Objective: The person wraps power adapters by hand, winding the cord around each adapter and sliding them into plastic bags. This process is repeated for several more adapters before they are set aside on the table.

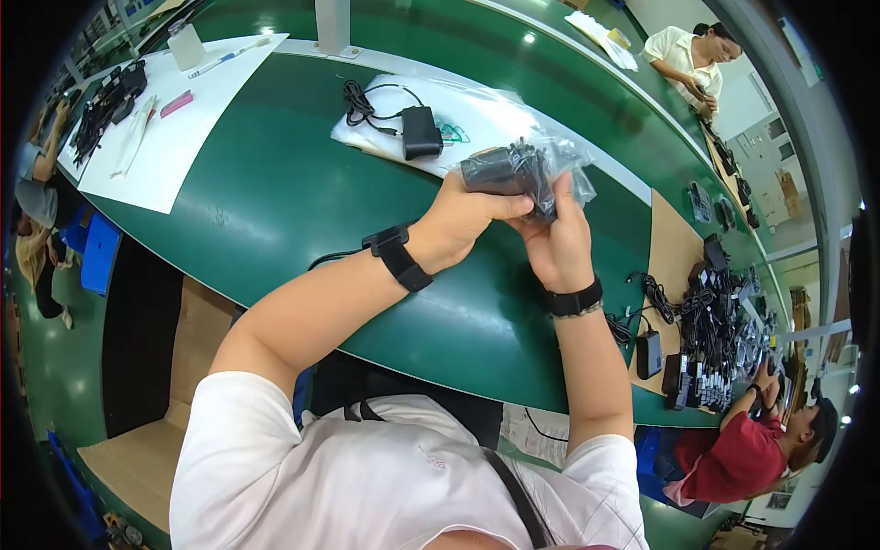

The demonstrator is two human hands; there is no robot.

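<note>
Both my hands hold a black power adapter [496, 171] with its coiled cable, partly inside a clear plastic bag [573, 158], above the green bench. My left hand [458, 213] is closed round the adapter's left end, thumb lying across its near side. My right hand [561, 234] grips the bag and the cable bundle from the right, its thumb pointing up. Just beyond my hands, another black adapter [422, 131] with a loose cable [359, 103] rests on a stack of clear plastic bags [385, 147]. Black bands circle both my wrists.
A large pile of black adapters and cables [710, 321] lies on brown cardboard at the right, beside a person in red [733, 458]. At the left, a white sheet [151, 183] bears black cables, a toothbrush [229, 57] and a bottle [186, 48]. A metal post [333, 23] rises behind.
</note>
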